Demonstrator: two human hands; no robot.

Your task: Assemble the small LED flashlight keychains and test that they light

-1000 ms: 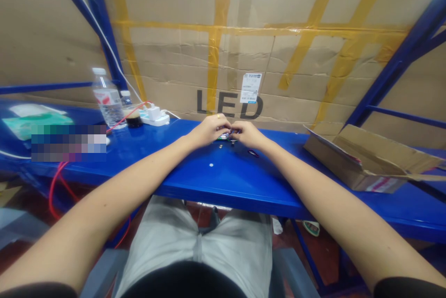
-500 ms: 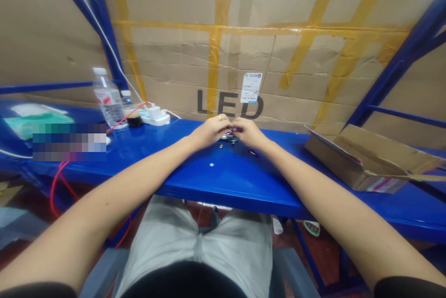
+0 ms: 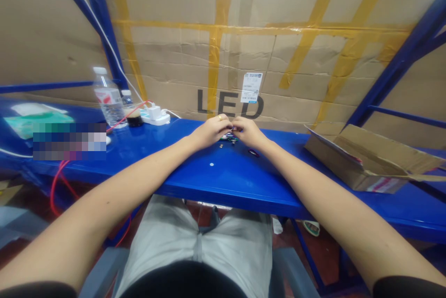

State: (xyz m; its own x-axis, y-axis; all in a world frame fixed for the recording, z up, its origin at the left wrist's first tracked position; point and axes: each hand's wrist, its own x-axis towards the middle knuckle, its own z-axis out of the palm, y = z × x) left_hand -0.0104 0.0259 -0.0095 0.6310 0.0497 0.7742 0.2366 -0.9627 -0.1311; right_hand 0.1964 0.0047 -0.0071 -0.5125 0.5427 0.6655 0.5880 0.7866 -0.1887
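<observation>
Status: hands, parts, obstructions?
Left hand, right hand: fingertips close together, grip unclear. Small shiny items just below, partly hidden. Open cardboard box to the right, apart from both hands.

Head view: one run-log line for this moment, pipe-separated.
left hand: curled, grip unclear | right hand: curled, close to left, grip unclear | beneath: small shiny parts on blue table | far right: open cardboard box

Your blue table (image 3: 216,179) bears small parts (image 3: 229,137) beside your right hand (image 3: 248,132), a carton (image 3: 348,163) farther right, bottles (image 3: 107,102) well left.
</observation>
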